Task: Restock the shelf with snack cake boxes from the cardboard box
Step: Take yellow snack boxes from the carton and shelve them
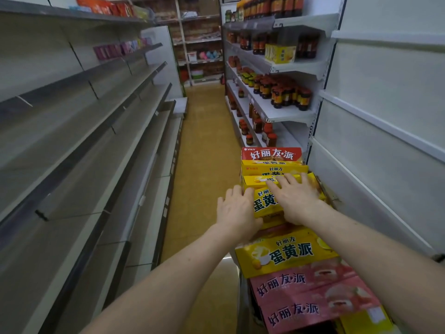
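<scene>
Long bare shelving [79, 145] fills the left half of the frame, tier on tier, with only a few packets at the upper left; stocked shelves of sauce jars [281, 91] occupy the upper right, a tan floor aisle [204, 145] running between. At lower right sits the stock: snack cake boxes piled in a row, pink boxes [310, 295] nearest, a large yellow box [286, 255] above them, further yellow ones and a red box [271, 154] beyond. The carton holding them is barely visible. Both arms reach to one yellow box [265, 204] at mid-pile. The left hand [237, 213] is spread, cupping its left end; the right hand [297, 198] lies flat, fingers splayed over its top. Neither has closed firmly. Judgement: the lift is about to begin. The right hand should shift to the far end, so the box is gripped squarely from both sides and raised level, without dragging neighbouring boxes off the pile.
</scene>
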Motion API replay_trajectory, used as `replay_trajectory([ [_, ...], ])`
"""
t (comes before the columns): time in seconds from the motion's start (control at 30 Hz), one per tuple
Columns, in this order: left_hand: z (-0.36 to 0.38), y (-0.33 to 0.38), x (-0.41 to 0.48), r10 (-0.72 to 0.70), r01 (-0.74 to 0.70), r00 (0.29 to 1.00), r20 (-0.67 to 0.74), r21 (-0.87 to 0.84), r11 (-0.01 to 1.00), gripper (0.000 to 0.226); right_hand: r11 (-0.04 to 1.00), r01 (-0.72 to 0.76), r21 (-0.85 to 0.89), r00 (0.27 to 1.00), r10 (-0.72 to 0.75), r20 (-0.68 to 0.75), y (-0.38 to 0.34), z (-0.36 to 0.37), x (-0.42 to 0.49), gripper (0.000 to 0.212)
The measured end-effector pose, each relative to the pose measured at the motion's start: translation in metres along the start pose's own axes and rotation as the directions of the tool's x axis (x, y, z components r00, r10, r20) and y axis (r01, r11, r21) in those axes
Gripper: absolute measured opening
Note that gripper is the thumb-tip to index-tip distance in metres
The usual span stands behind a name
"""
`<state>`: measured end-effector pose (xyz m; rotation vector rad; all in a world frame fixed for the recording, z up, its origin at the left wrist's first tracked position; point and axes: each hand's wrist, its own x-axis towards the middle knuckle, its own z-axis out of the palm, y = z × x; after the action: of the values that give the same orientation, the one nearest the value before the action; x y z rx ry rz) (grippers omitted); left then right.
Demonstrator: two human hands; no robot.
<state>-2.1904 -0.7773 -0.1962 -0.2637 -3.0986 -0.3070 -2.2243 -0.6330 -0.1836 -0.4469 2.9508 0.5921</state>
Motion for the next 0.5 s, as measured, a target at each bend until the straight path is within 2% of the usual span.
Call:
replay_trajectory([
  [0.2, 0.010, 0.001, -0.009, 0.012, -0.013, 1.000, -0.019, -0.044, 0.999, 0.041, 1.000, 0.013, 0.013, 0.999, -0.013, -0.049, 0.002, 0.002, 0.005, 0.069],
  [0.4, 0.017, 0.012, -0.017, 0.040, -0.037, 0.994, 0.105, -0.027, 0.999, 0.045, 0.995, 0.016, 0.096, 0.996, -0.008, -0.092, 0.011, 0.001, 0.006, 0.068],
  [0.5, 0.021, 0.018, -0.020, 0.065, -0.060, 0.974, 0.215, -0.026, 0.998, 0.064, 0.990, 0.008, 0.139, 0.988, 0.013, -0.151, 0.017, -0.008, 0.004, 0.068],
])
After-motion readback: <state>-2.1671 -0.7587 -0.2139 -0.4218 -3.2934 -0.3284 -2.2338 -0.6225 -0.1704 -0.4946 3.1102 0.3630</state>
